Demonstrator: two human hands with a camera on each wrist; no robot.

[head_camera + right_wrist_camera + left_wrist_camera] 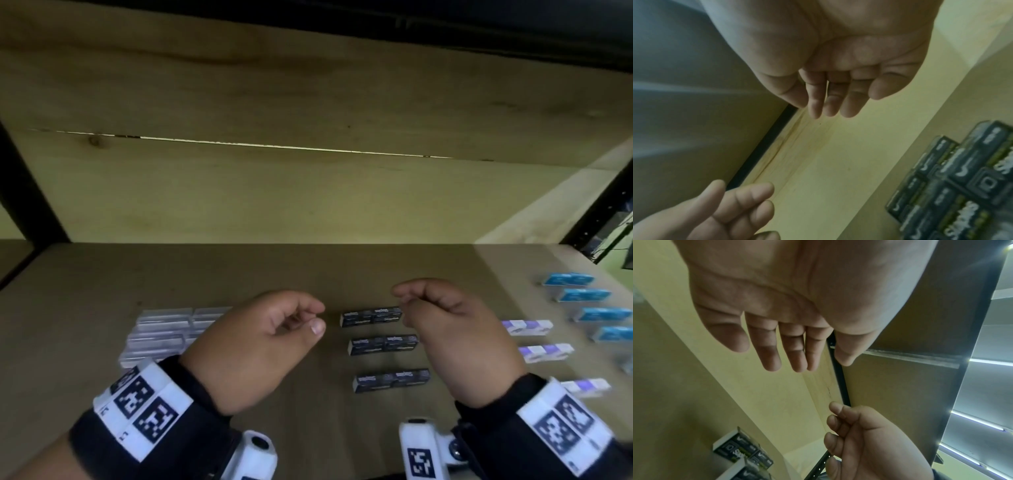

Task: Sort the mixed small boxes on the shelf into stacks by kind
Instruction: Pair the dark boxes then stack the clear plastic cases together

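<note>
Dark staples boxes lie in three rows on the wooden shelf (239, 274): far row (371, 317), middle row (383, 343), near row (391, 379). My left hand (317, 317) hovers just left of the far row, fingers loosely curled and holding nothing. My right hand (409, 299) hovers over the right ends of the rows, also loosely curled and empty. In the left wrist view the left hand (816, 365) shows a bare palm, with dark boxes (742, 451) below. In the right wrist view the right hand (812, 108) is relaxed above the blurred dark boxes (962, 186).
Clear plastic boxes (164, 329) are grouped at the left, partly behind my left wrist. Purple-and-white boxes (527, 327) lie in a column to the right. Blue boxes (584, 294) line the far right. The wooden back wall (274, 192) rises behind, and black frame posts (30, 192) stand at the sides.
</note>
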